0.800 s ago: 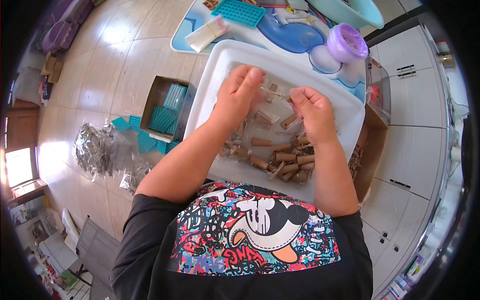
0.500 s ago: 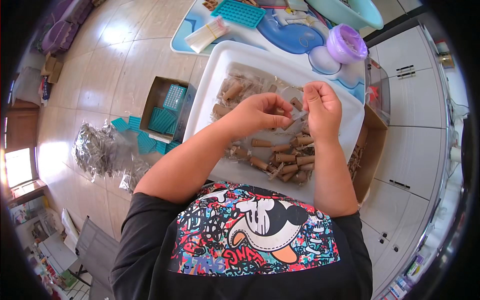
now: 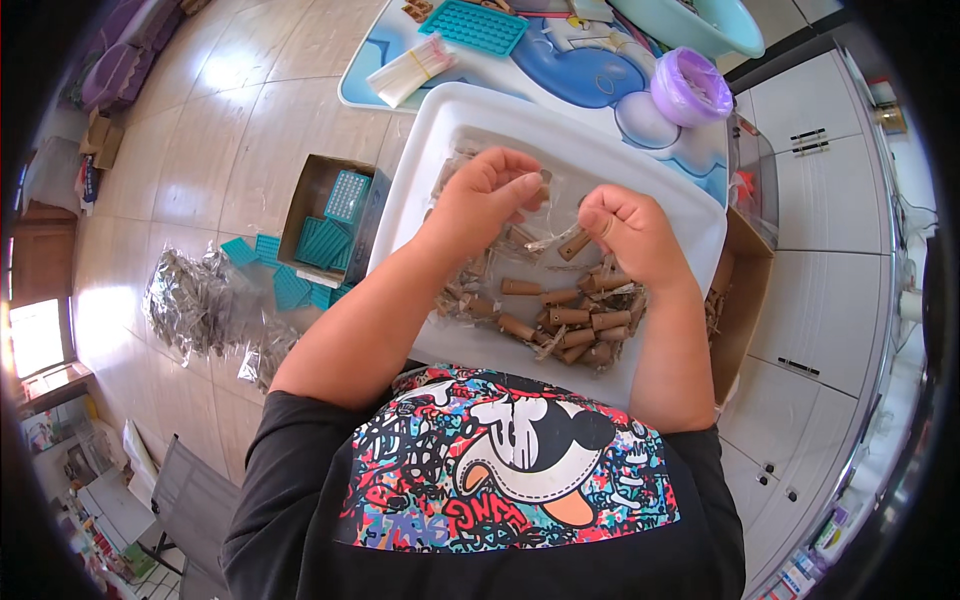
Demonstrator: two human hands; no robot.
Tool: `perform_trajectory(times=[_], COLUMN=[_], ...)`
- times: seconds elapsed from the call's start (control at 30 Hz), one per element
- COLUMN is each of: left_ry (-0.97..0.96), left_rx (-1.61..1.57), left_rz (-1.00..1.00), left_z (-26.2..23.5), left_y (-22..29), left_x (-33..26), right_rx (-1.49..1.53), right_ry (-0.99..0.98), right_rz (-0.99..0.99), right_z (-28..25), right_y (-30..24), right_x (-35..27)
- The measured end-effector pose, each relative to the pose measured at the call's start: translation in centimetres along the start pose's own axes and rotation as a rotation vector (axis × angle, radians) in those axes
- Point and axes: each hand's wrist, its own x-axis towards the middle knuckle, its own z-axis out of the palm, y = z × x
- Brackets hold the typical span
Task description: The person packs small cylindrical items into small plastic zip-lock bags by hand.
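Note:
Over the white plastic tray (image 3: 445, 105), my left hand (image 3: 490, 195) is closed in a pinch; a small brown bit shows at its fingertips, too small to name. To its right, my right hand (image 3: 635, 235) also pinches, with thumb against curled fingers. A strip of crinkled clear plastic (image 3: 548, 241) runs from near its fingertips, and the bag it seems to belong to is partly hidden. Just below those fingers is a brown tube with a small hole (image 3: 574, 245). Many similar brown tubes (image 3: 570, 316) and shredded wrapping lie in the tray nearest my body.
Behind the tray, a blue patterned table (image 3: 700, 160) holds a teal mould tray (image 3: 475, 27), a bundle of clear bags (image 3: 408, 72) and a purple-lined tub (image 3: 690, 88). A cardboard box (image 3: 297, 225) of teal grids stands left, a plastic heap (image 3: 195, 305) beyond. Another box (image 3: 745, 290) stands right.
My hands have moved apart: the left went up and slightly left, the right downward. The brown tube near the right fingers shows more fully now.

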Motion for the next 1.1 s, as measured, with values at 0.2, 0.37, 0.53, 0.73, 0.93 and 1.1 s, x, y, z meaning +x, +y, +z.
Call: perform_trajectory(times=[0.2, 0.37, 0.53, 0.73, 0.93, 1.1], left_ry=[-0.148, -0.145, -0.02, -0.003, -0.153, -0.102], left_rx=[0.084, 0.208, 0.427, 0.383, 0.015, 0.042], left_rz=[-0.128, -0.039, 0.217, 0.252, -0.036, 0.015], left_z=[0.7, 1.3, 1.1, 0.6, 0.8, 0.8], left_y=[-0.2, 0.1, 0.3, -0.5, -0.3, -0.5], left_x=[-0.5, -1.2, -1.3, -0.4, -0.5, -0.4], right_rx=[0.648, 0.341, -0.272, -0.047, 0.083, 0.256], right_ry=[0.227, 0.625, 0.649, 0.225, 0.168, 0.262], right_rz=[-0.038, -0.099, -0.104, 0.015, 0.019, -0.134], right_z=[1.8, 1.3, 0.5, -0.1, 0.9, 3.0], right_y=[0.3, 0.6, 0.0, 0.7, 0.9, 0.6], right_x=[0.8, 1.5, 0.8, 0.8, 1.1, 1.5])
